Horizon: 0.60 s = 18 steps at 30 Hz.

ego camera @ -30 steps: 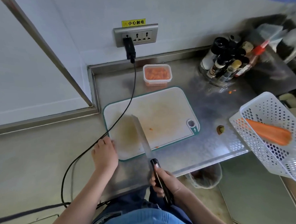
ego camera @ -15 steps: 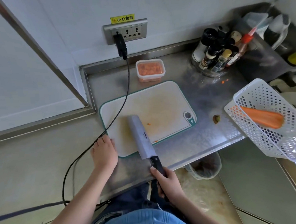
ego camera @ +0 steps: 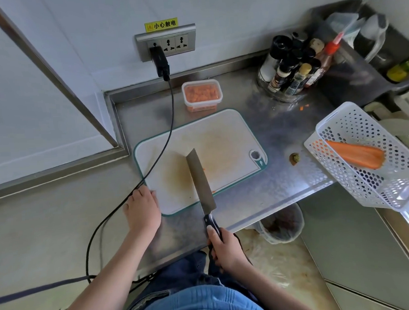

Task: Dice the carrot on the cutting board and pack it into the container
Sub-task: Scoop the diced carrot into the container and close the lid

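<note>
The white cutting board [ego camera: 221, 135] with a teal rim lies on the steel counter, stained orange and holding only a few carrot crumbs. Behind it stands a clear container [ego camera: 202, 95] filled with diced carrot. My right hand [ego camera: 223, 247] grips the black handle of a knife [ego camera: 199, 178], whose blade lies across the board's near part, pointing away from me. At the board's near left corner my left hand [ego camera: 142, 209] rests on the counter, fingers touching the board's edge. A whole carrot [ego camera: 357, 155] lies in a white perforated basket [ego camera: 375, 181] at the right.
A black cable [ego camera: 167, 137] runs from the wall socket [ego camera: 166, 42] across the board's left side and off the counter. A rack of bottles [ego camera: 294, 72] stands at the back right. A carrot end [ego camera: 294, 159] lies on the counter. A bin [ego camera: 281, 224] sits below the counter edge.
The knife blade has turned from on edge to lying flatter over the board and shifted slightly. My left hand stays at the board's corner.
</note>
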Motion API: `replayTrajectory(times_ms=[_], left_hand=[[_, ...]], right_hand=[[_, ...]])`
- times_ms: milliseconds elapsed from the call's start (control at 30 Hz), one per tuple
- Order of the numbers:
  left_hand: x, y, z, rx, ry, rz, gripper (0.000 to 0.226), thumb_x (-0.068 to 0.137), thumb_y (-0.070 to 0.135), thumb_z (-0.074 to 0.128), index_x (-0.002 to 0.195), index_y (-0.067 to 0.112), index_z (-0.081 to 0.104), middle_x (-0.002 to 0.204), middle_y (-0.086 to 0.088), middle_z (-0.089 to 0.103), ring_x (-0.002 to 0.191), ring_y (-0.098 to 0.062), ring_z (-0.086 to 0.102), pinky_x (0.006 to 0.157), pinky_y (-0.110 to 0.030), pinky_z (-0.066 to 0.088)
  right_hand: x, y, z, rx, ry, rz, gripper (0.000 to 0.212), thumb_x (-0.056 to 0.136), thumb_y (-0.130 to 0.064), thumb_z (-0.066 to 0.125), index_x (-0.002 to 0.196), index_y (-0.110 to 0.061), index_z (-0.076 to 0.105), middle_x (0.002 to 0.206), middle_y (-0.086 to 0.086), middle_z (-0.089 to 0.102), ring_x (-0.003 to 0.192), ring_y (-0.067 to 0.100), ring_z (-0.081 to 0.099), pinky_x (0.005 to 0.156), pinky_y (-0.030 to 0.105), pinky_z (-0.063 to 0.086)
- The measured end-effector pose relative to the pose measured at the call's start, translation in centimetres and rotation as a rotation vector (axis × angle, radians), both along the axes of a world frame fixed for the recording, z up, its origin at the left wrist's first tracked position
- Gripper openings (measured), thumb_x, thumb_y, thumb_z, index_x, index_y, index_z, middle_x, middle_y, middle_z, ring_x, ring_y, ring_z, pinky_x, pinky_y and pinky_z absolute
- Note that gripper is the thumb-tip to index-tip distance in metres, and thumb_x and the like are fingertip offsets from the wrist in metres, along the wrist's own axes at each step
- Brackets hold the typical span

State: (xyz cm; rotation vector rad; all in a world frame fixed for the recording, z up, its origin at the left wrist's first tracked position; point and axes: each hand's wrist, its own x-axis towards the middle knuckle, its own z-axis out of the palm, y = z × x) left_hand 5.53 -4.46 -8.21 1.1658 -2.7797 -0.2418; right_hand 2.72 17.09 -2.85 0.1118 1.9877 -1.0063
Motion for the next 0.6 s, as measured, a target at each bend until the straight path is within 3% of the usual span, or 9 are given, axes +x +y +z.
replayTrajectory(times_ms=[100, 200, 433, 600], left_hand=[[0.0, 0.0, 0.0, 0.004, -0.006, 0.000, 0.020, 0.080, 0.006, 0.068, 0.076, -0.004, 0.050, 0.068, -0.026, 0.056, 0.057, -0.037, 0.057, 0.053, -0.038, 0.045], [-0.1, 0.0, 0.1, -0.007, -0.027, 0.007, 0.021, 0.080, 0.006, 0.068, 0.076, -0.003, 0.050, 0.068, -0.025, 0.056, 0.057, -0.036, 0.057, 0.052, -0.037, 0.044], [0.0, 0.3, 0.0, -0.075, -0.061, 0.009, 0.018, 0.083, 0.008, 0.064, 0.077, 0.000, 0.049, 0.068, -0.023, 0.055, 0.057, -0.034, 0.055, 0.052, -0.034, 0.041], [-0.1, 0.7, 0.1, -0.069, -0.058, 0.033, 0.016, 0.083, 0.005, 0.063, 0.079, -0.002, 0.048, 0.070, -0.027, 0.054, 0.059, -0.036, 0.055, 0.053, -0.038, 0.042]], right_hand=[[-0.3, 0.5, -0.3, 0.121, 0.152, 0.095, 0.041, 0.094, -0.053, 0.040, 0.078, -0.017, 0.052, 0.069, 0.000, 0.059, 0.060, 0.014, 0.054, 0.057, 0.028, 0.043], [-1.4, 1.5, 0.0, 0.161, 0.224, 0.110, 0.038, 0.096, -0.049, 0.042, 0.074, -0.019, 0.051, 0.067, -0.005, 0.058, 0.059, 0.009, 0.053, 0.051, 0.021, 0.039], [-5.7, 6.4, -0.9, 0.288, 0.319, -0.325, 0.049, 0.093, -0.053, 0.041, 0.076, -0.009, 0.056, 0.067, 0.010, 0.062, 0.060, 0.027, 0.059, 0.059, 0.040, 0.051], [-6.0, 6.3, -0.6, 0.162, 0.298, -0.398, 0.053, 0.090, -0.054, 0.043, 0.068, -0.007, 0.050, 0.055, 0.005, 0.052, 0.050, 0.023, 0.048, 0.050, 0.034, 0.041]])
